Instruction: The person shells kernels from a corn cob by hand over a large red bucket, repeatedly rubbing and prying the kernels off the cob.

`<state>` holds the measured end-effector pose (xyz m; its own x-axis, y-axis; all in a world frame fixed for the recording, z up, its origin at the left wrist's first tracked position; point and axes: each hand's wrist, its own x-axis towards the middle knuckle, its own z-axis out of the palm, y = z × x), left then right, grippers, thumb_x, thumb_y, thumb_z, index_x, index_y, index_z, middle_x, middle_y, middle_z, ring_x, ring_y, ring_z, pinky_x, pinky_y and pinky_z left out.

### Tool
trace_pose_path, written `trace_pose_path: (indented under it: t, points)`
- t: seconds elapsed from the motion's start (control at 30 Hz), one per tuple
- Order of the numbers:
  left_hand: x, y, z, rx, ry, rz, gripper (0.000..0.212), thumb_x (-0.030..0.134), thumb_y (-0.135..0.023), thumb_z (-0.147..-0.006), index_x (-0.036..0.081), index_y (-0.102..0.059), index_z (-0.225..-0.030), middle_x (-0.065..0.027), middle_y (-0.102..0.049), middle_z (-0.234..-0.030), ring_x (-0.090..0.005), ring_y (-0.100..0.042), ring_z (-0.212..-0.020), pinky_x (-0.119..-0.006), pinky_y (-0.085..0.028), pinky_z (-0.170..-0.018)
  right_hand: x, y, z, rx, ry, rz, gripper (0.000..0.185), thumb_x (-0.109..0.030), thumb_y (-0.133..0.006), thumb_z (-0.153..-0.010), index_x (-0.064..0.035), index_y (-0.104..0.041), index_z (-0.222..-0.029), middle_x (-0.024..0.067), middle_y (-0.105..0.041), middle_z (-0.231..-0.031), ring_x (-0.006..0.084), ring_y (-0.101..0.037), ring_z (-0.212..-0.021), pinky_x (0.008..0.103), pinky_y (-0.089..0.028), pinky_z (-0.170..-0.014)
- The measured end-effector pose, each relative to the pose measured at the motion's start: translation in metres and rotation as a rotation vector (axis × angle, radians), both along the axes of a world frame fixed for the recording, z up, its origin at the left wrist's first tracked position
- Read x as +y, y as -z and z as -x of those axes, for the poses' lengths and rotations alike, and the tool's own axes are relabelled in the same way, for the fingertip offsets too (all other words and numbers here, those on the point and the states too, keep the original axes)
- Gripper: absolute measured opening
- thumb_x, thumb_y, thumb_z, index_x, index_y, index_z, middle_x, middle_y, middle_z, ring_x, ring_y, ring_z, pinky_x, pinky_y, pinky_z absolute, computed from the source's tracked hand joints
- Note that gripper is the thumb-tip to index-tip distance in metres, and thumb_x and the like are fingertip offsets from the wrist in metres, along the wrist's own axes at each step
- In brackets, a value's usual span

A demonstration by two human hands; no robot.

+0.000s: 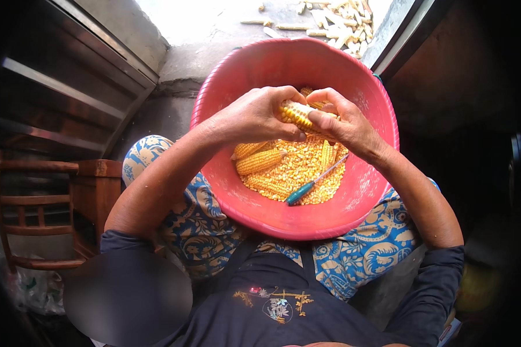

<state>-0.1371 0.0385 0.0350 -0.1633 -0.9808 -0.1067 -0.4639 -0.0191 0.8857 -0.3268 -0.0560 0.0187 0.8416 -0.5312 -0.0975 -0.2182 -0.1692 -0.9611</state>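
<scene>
Over a large red plastic tub [286, 221], my left hand [271, 113] and my right hand [341, 117] hold one partly shelled corn cob [297, 115] between them. My right thumb presses on the kernels of the cob. Below the hands, loose yellow kernels [304, 167] cover the tub's bottom. Whole ears of corn [260, 162] rest on them at the left, and others lie farther back and at the right. A screwdriver with a teal handle [301, 193] lies on the kernels, its metal shaft leaning towards the tub's right wall.
Beyond the tub, bare corn cobs [347, 21] are heaped on the pale ground outside a doorway. A wooden chair [37, 230] stands at the left, near a metal door [69, 82]. The tub sits between the person's knees. A clear plastic bag [41, 290] is at the lower left.
</scene>
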Motion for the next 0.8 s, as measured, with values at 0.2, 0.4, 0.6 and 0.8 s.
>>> trace_pose_path:
  t: [0.2,0.4,0.6,0.8]
  points:
    - [0.003,0.004,0.008,-0.458,0.028,0.125,0.046,0.024,-0.077,-0.067,0.004,-0.059,-0.104,-0.0174,-0.064,-0.089,-0.0311,-0.063,-0.087,-0.037,-0.05,-0.074,-0.001,0.003,0.003,0.087,-0.063,0.196,0.031,-0.032,-0.049,-0.095,-0.0023,-0.054,-0.1,0.0067,-0.058,-0.083,0.0149,-0.059,-0.076,0.0304,-0.049,-0.069]
    - [0.002,0.013,0.014,-0.66,0.09,0.188,0.039,0.021,-0.074,-0.067,0.009,-0.06,-0.101,-0.015,-0.064,-0.089,-0.0332,-0.062,-0.087,-0.041,-0.049,-0.073,-0.012,0.022,0.0,-0.026,-0.113,0.107,0.04,-0.041,-0.045,-0.096,-0.0028,-0.055,-0.095,0.003,-0.053,-0.075,0.0103,-0.056,-0.065,0.0261,-0.048,-0.054]
    - [0.003,0.0,0.002,-0.622,-0.029,0.208,0.033,0.015,-0.073,-0.066,0.008,-0.059,-0.095,-0.0114,-0.065,-0.086,-0.0306,-0.063,-0.084,-0.039,-0.05,-0.069,-0.011,-0.009,0.005,0.19,-0.162,0.068,0.044,-0.047,-0.046,-0.093,-0.0038,-0.055,-0.091,0.005,-0.053,-0.074,0.0126,-0.054,-0.066,0.0293,-0.044,-0.057]
    - [0.005,0.005,0.006,-0.649,-0.001,0.236,0.035,0.012,-0.074,-0.064,0.008,-0.058,-0.095,-0.0112,-0.064,-0.085,-0.0308,-0.063,-0.085,-0.04,-0.05,-0.07,-0.011,0.009,0.006,-0.008,-0.068,0.293,0.039,-0.035,-0.041,-0.096,0.001,-0.052,-0.087,0.0047,-0.05,-0.07,0.0144,-0.051,-0.069,0.0296,-0.042,-0.063]
